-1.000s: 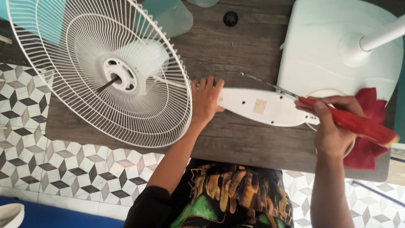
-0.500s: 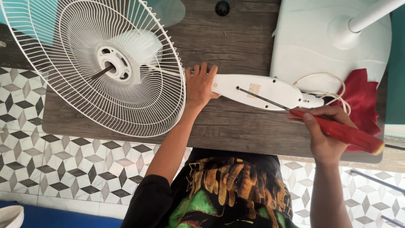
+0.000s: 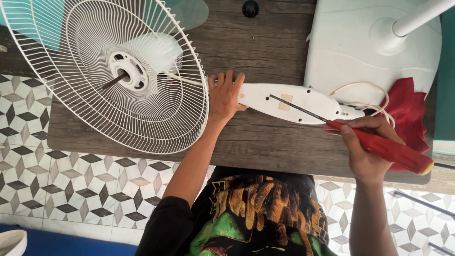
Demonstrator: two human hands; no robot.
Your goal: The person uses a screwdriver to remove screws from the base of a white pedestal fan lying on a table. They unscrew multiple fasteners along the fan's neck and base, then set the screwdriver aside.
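Head view: the left hand point(image 3: 224, 96) lies flat, fingers spread a little, pressing down on the near end of the white fan housing point(image 3: 289, 102), which rests across the middle of the wooden table point(image 3: 265, 45). The right hand point(image 3: 367, 147) is closed around the red handle of a screwdriver point(image 3: 379, 147), near the table's front edge on the right side. The thin shaft runs up and left, and its tip now sits on the housing near a small tan patch; a second ago the shaft pointed past the housing's far end, and half a second ago its tip lay further right along the housing. The wire fan guard point(image 3: 104, 71) overhangs the table's left edge. The white fan base point(image 3: 350, 47) fills the right rear corner, with a red cloth point(image 3: 405, 106) just beside it and a white cord point(image 3: 367, 92) looping from the housing's end. The left hand has kept its place on the housing throughout.
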